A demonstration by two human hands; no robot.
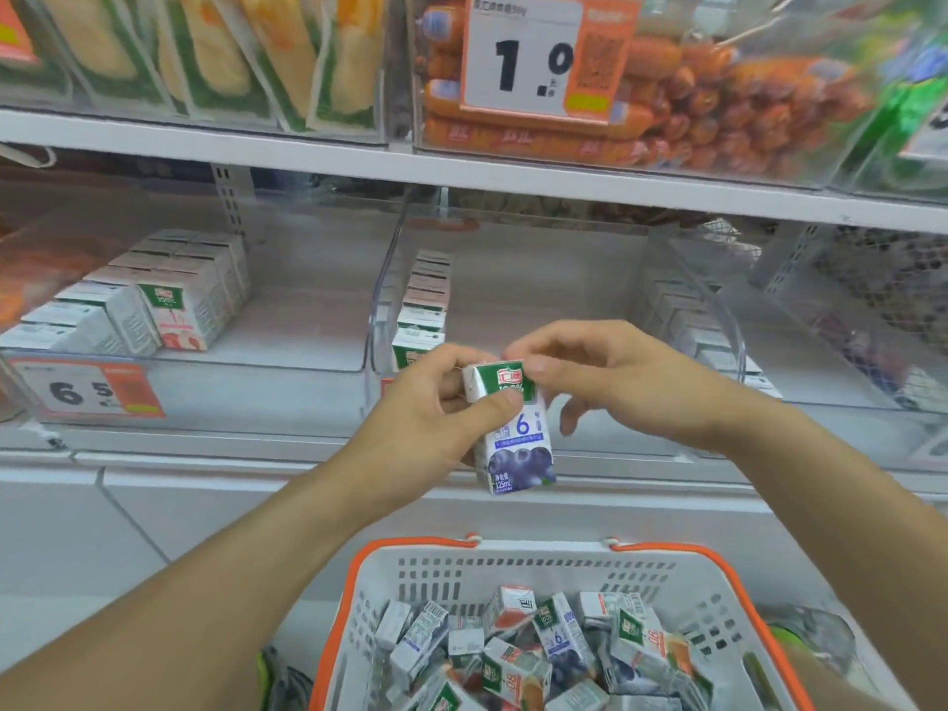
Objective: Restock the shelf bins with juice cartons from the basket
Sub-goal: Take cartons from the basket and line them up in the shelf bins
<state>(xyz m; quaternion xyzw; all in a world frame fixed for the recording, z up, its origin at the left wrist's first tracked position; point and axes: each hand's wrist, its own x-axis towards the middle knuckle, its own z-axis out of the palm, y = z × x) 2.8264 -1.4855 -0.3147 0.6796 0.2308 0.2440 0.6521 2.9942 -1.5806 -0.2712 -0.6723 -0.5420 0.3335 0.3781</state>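
A small blueberry juice carton [518, 443] is held upright in front of the shelf, above the basket. My left hand [436, 407] grips its upper left side, thumb across the green top. My right hand [605, 382] pinches the carton's top right corner. Behind it a clear middle bin [379, 310] holds one row of cartons [423, 310] along its left wall. The left bin [287, 366] holds two rows of cartons [169, 289] at its left. The grey basket [513, 572] with orange rim below holds several loose juice cartons [518, 654].
A right bin [738, 341] holds more cartons [687, 320]. A price tag reading 6.5 [84, 390] hangs on the left bin's front. The shelf above carries packaged corn [215, 53], sausages [718, 105] and a 1.0 price tag [533, 59].
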